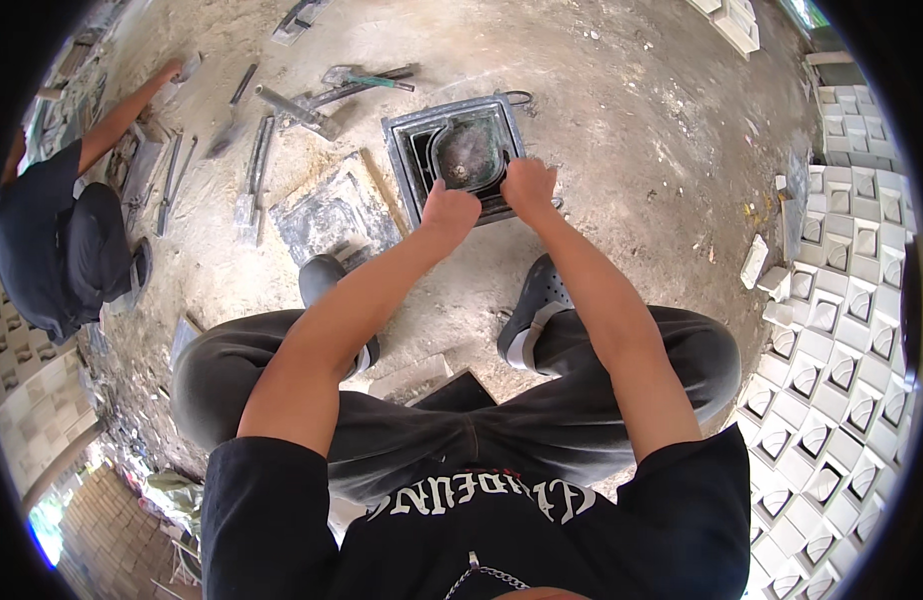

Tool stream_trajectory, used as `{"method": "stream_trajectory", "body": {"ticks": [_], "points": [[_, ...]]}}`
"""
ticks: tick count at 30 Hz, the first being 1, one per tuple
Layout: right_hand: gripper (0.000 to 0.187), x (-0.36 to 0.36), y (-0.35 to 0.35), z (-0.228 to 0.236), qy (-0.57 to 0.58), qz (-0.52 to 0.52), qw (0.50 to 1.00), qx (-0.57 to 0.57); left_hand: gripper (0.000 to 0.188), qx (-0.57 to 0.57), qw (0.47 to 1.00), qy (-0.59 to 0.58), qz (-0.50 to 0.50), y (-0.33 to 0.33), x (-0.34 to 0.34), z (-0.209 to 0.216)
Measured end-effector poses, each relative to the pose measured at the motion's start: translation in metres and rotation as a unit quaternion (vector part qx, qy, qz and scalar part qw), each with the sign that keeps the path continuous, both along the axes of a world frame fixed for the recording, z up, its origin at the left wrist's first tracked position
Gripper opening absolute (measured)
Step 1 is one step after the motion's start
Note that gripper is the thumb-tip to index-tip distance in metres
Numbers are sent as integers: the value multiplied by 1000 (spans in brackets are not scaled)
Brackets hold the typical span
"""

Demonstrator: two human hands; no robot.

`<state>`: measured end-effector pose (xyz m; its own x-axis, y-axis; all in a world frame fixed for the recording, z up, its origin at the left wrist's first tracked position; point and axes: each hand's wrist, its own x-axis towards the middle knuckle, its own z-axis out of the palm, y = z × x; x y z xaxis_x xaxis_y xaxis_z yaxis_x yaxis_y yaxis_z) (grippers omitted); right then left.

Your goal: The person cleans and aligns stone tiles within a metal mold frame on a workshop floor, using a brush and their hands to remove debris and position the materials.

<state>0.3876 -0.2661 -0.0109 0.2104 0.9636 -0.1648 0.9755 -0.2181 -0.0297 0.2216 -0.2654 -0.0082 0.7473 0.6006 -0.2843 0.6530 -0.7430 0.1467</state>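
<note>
A square metal mould (394,150) lies on the ground in front of my feet. Inside it sits a dark, curved metal insert (438,150) around a rough, greyish-brown hollow. My left hand (452,208) is closed at the insert's near left part, thumb pointing forward. Closed too, my right hand (529,187) is at the near right part, by a dark upright edge. The undersides of both grips are hidden. Left of the mould, a dusty, square grey plate (332,215) with a raised shape lies flat.
Metal bars (257,165), a pipe-like tool (292,108) and a green-handled tool (377,82) lie beyond the plate. At the far left another person (57,230) crouches, reaching forward. Pale patterned blocks (832,400) are stacked along the right, with broken pieces (754,262) beside them.
</note>
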Motion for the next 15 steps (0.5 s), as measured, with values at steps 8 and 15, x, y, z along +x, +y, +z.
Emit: {"method": "stream_trajectory", "body": {"ticks": [8, 15], "points": [[10, -3, -15, -12, 78, 1, 987, 140, 21, 5, 997, -29, 72, -8, -4, -9], [15, 12, -4, -34, 163, -50, 983, 66, 16, 68, 995, -73, 0, -5, -8, -22]]}}
